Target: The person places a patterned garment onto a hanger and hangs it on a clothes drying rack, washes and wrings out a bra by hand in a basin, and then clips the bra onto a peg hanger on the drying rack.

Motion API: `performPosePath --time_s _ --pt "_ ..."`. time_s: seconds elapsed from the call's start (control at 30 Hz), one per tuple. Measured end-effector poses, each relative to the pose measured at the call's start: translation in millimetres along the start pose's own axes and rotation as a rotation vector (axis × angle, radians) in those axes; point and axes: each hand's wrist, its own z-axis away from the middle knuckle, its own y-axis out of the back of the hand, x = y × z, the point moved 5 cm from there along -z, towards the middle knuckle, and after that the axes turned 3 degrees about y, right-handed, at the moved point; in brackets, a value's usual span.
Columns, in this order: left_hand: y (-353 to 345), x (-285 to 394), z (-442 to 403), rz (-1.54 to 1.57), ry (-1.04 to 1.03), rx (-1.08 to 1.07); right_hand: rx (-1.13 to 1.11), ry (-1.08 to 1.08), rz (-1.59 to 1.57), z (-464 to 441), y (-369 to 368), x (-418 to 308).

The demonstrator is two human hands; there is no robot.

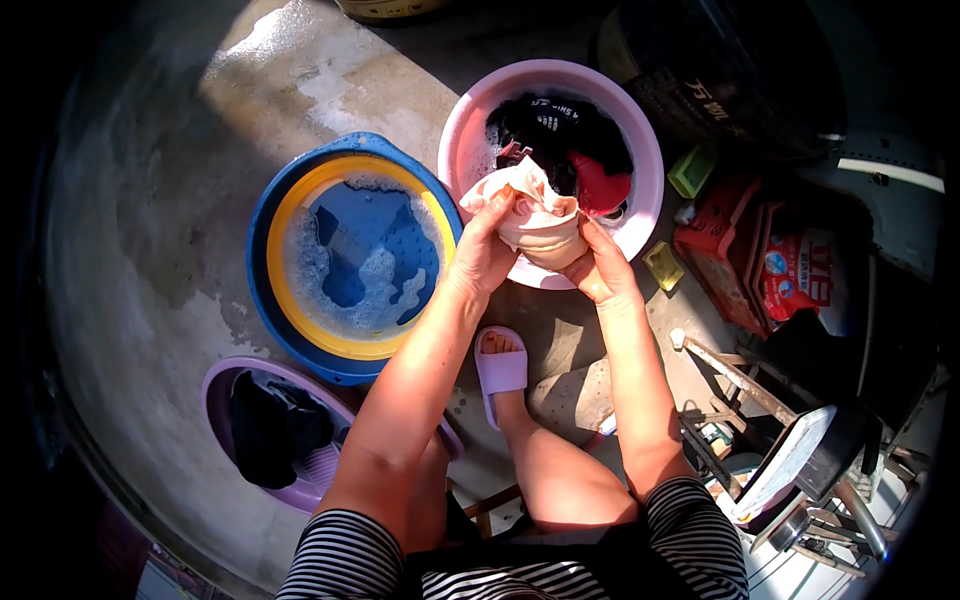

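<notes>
"What was nearest?"

"Striped sleeves [345,550], then a pale slipper [502,366] on one foot. Near on the left was a purple tub [318,468] with dark clothes [278,430] in it."

"And what was being held?"

"A pale pink cloth [540,225], bunched up over the near side of a pink basin [650,165]. The left hand [485,248] gripped its left end, thumb on top, and the right hand [603,268] gripped its right edge."

"Did it touch the rim?"

"I couldn't tell; its own bulk hid the spot."

"How would it have handled?"

"Soft and floppy, I'd judge, light if dry, heavier and a little slippery if soaked. It didn't look fragile. I'd have taken a thick fold in each fist, since a thin edge could easily have slid out."

"What lay farther off?"

"Left of the pink basin, a blue tub [375,143] with a yellow band held sudsy water [380,270]. Beyond the cloth, inside the pink basin, lay a red piece [600,190] and black clothes [590,130]. At the far right stood a big dark bucket [715,90]."
</notes>
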Motion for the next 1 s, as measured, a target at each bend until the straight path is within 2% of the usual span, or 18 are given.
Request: performPosePath --time_s 0.07,0.13,0.2,0.23,0.27,0.33,0.37,0.4,0.47,0.53,0.6,0.67,0.7,0.83,0.9,0.93,1.0 --pt "-2 6 3 -0.085 0.054 -0.163 0.081 0.161 0.288 -4 14 -18" --pt "-3 11 5 -0.125 0.06 -0.188 0.122 0.294 0.436 -6 8 -32" --pt "-12 14 9 0.033 0.163 -0.344 0.116 0.479 0.681 -3 -6 -45" --pt "-13 17 11 0.124 0.242 -0.269 0.15 0.497 0.702 0 -14 -50" --pt "-20 25 11 0.169 0.266 -0.317 0.125 0.555 0.784 3 -24 -56" --pt "1 15 3 0.103 0.394 -0.182 0.13 0.565 1.023 14 -45 -64" --pt "10 10 -1 0.0 0.398 -0.132 0.113 0.634 1.2 17 -56 -65" --pt "7 8 1 -0.074 0.398 -0.01 0.037 0.801 1.44 22 -75 -66" --pt "12 5 -3 -0.287 0.427 -0.008 -0.03 0.89 1.667 31 -100 -63" --pt "7 3 -2 -0.456 0.242 -0.075 0.005 0.964 1.709 38 -112 -63" --pt "3 -1 7 -0.52 0.306 -0.048 0.017 0.992 1.768 41 -121 -61" --pt "11 -17 -1 -0.729 0.317 -0.134 -0.084 1.108 1.887 46 -137 -56" --pt "7 -18 2 -0.827 0.432 -0.155 -0.12 1.135 1.911 48 -142 -53" --pt "-2 -11 13 -0.966 0.567 -0.024 -0.219 1.261 1.988 51 -147 -45" --pt "-9 -17 15 -0.404 0.668 -0.142 -0.235 1.305 1.953 55 -148 -40" --pt "-6 -22 10 -0.199 0.573 -0.14 -0.244 1.304 1.945 55 -147 -35" --pt "6 -32 -2 0.221 0.577 -0.212 -0.296 1.351 1.959 60 -148 -24"
